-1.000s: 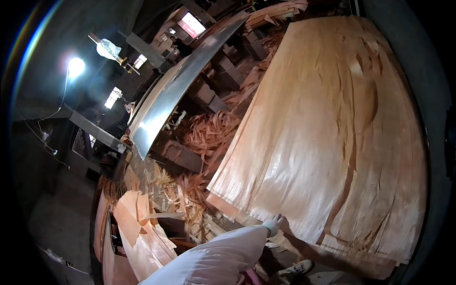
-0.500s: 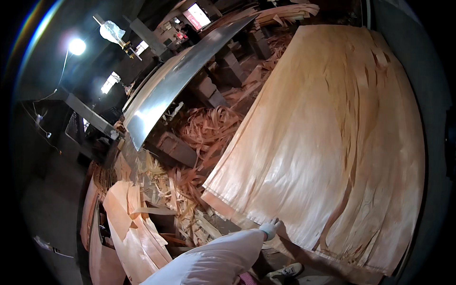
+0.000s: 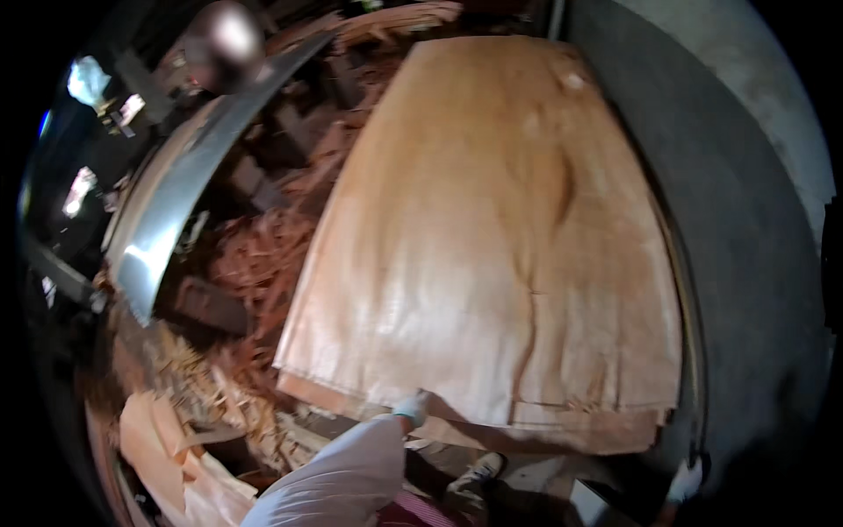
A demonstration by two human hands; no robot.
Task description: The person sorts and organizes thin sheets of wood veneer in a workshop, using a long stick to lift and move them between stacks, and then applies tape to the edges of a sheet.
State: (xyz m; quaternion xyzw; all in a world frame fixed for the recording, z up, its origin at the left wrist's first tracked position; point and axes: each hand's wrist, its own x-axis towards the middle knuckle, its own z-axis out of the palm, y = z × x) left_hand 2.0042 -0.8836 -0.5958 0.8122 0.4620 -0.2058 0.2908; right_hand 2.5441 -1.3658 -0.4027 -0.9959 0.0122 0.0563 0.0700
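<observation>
A big stack of thin, pale wood veneer sheets (image 3: 492, 246) fills the middle of the view, its near edge ragged and layered. My left hand (image 3: 411, 407), in a light glove at the end of a white sleeve, grips the near edge of the top veneer sheet at its lower left. My right hand (image 3: 685, 481), also gloved, shows only partly at the lower right, just below the stack's near right corner. Whether it holds anything is hidden in the dark.
A long curved metal guard (image 3: 176, 220) runs along the left. Veneer scraps and strips (image 3: 255, 263) lie piled between it and the stack, with torn sheets (image 3: 167, 448) at lower left. A grey wall (image 3: 746, 220) borders the right. My shoe (image 3: 474, 479) stands below the stack.
The view has swung right and closer to the stack. My left hand stays on the sheet's near edge, and my right hand has come into view at the lower right.
</observation>
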